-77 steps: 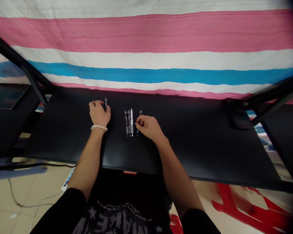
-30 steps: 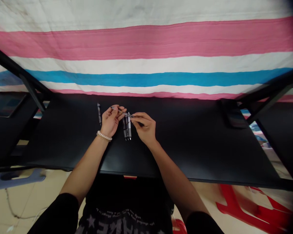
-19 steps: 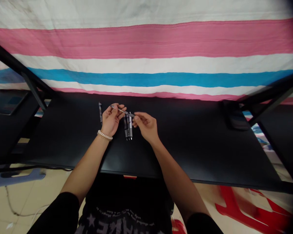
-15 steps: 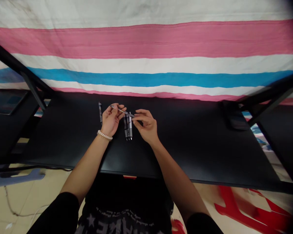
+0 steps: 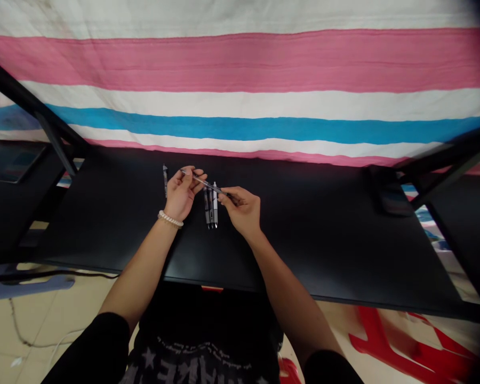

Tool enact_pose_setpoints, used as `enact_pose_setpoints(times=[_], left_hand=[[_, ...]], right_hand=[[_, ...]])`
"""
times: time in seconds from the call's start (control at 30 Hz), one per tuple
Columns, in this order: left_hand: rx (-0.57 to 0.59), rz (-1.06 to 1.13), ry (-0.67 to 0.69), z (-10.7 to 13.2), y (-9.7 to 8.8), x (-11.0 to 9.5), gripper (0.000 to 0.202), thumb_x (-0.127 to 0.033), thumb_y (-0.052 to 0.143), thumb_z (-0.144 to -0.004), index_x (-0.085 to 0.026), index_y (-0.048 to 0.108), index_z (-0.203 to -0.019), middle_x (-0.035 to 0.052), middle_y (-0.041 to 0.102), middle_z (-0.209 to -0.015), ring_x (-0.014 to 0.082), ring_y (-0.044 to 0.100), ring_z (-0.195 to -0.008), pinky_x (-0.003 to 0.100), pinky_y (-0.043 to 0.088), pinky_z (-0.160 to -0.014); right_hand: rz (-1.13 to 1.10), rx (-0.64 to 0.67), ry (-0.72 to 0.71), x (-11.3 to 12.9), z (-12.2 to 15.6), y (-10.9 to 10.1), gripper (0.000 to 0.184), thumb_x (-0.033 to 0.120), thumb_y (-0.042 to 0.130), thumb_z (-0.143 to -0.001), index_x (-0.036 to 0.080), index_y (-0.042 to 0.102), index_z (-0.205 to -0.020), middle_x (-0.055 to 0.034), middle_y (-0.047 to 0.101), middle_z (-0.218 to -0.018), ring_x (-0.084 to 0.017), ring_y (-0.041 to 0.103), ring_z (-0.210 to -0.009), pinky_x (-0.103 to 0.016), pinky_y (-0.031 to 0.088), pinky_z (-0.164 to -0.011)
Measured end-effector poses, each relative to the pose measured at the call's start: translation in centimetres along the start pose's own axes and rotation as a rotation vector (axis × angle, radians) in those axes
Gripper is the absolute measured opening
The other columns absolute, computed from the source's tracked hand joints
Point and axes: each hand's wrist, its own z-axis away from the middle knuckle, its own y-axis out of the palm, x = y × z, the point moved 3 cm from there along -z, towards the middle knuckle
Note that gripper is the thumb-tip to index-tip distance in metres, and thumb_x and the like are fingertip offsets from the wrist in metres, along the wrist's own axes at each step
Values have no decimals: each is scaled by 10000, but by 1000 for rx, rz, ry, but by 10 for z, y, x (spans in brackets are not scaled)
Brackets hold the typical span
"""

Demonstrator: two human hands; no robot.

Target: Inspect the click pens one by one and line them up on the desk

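Fingers of the right hand (image 5: 240, 208), earlier apart, now clamp the pen (image 5: 204, 184) in the left hand (image 5: 180, 194).

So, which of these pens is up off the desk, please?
The pen held between the left hand and right hand; the other four lie flat on the black desk.

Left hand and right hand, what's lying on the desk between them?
Head view: three pens lie side by side on the black desk, under the pen held by the left hand and right hand.
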Motion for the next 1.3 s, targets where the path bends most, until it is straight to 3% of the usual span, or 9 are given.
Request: enact_pose_setpoints(times=[0.23,0.37,0.47,0.6,0.8,1.03,1.17,1.23,1.3], left_hand=[[49,-16,-29,8,12,7,217,-390,710,-894,-218,617,-989,32,731,-976,152,728,-911,308,580,-833],[8,7,8,4,6,2,200,-373,709,-896,-217,615,-981,31,735,-969,146,727,-901,294,577,-825],[-10,13,4,3,5,1,199,-373,708,-897,-216,614,-974,32,736,-972,150,727,-914,290,574,-816],[1,-3,0,5,7,2,254,-410,729,-874,-213,609,-979,32,739,-971,160,731,-919,304,568,-826],[7,5,-13,7,9,1,211,-380,710,-892,-210,613,-971,33,740,-964,158,730,-902,307,569,-827],[55,32,-55,8,15,-2,213,-389,710,-893,-216,614,-972,21,700,-944,140,706,-849,290,563,-790],[56,130,-147,5,9,-15,362,-556,532,-964,-221,574,-835,-38,481,-596,102,529,-532,258,523,-603],[16,180,-195,3,0,-27,455,-596,430,-983,-217,539,-757,-64,305,-494,90,334,-399,230,376,-412],[-55,229,-218,1,-11,-42,457,-516,353,-1014,-215,500,-702,-75,219,-472,81,209,-361,220,241,-341]], right_hand=[[-17,63,176,1,2,5,389,560,592,-921,190,713,-922,-34,700,-706,-142,670,-569,-277,572,-543],[-23,32,57,5,-2,3,365,470,746,-821,217,672,-1074,-48,729,-929,-167,721,-805,-306,611,-726],[-6,99,81,2,-2,3,279,471,660,-892,198,672,-951,-35,707,-809,-146,690,-670,-301,595,-650],[2,103,109,-1,0,3,349,521,676,-876,206,652,-1023,-19,700,-801,-136,676,-620,-271,574,-572],[79,90,103,4,1,2,393,585,630,-898,197,666,-950,-10,683,-698,-124,645,-531,-244,519,-490],[57,270,235,8,1,4,522,667,454,-961,192,581,-786,27,580,-505,-93,505,-357,-220,375,-382],[104,334,110,10,2,4,449,597,515,-967,181,630,-843,3,634,-609,-109,587,-517,-234,441,-511],[151,315,46,10,1,3,404,554,521,-979,182,639,-875,-6,655,-664,-117,609,-593,-244,451,-570],[207,282,25,9,0,1,379,524,517,-989,184,639,-875,-3,653,-671,-115,598,-599,-249,439,-584]])
